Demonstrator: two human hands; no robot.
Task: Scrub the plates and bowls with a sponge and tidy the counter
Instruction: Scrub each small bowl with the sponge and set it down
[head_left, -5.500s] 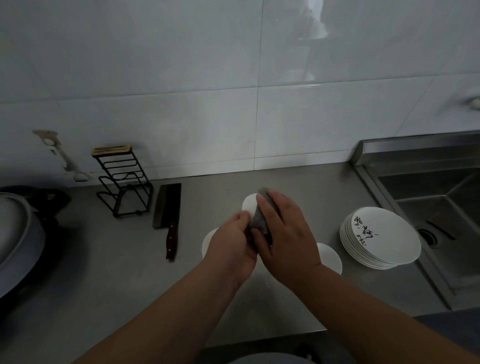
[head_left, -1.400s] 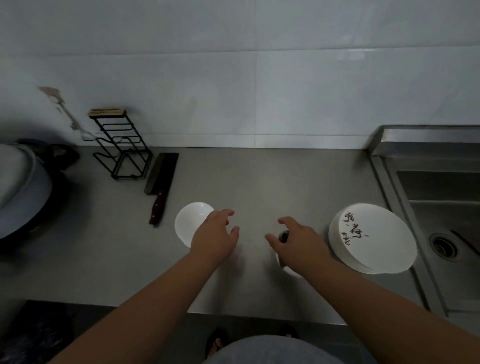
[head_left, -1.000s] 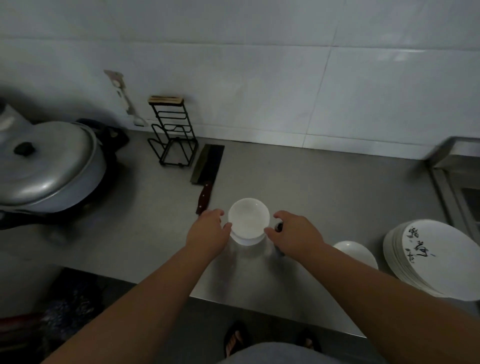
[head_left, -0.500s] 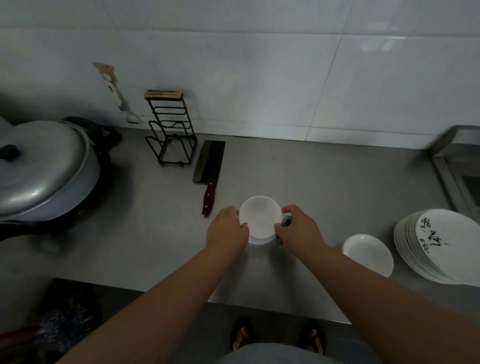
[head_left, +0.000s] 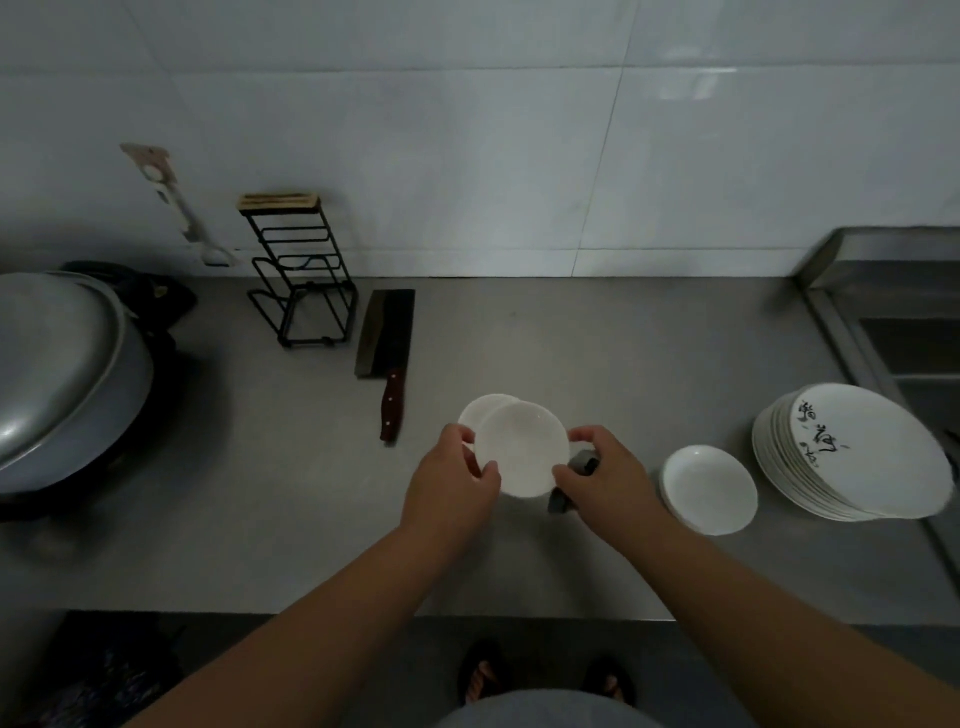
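While the left hand (head_left: 449, 483) pinches the bowl (head_left: 522, 447) at its rim, the right hand (head_left: 610, 480) grips the opposite edge (plus the sponge (head_left: 584, 462)).

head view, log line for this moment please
left hand: grips small dish | right hand: holds dish and sponge | second dish: partly behind it

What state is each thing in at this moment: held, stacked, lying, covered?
top dish, held at its rim, raised over another dish.
lower dish, on the counter, partly hidden.
sponge, gripped in the right hand.
left hand, pinches the top dish.
shallow dish, resting on the counter.
large plates, stacked.
cleaver, lying flat.
rack, upright.
pot, lid on.
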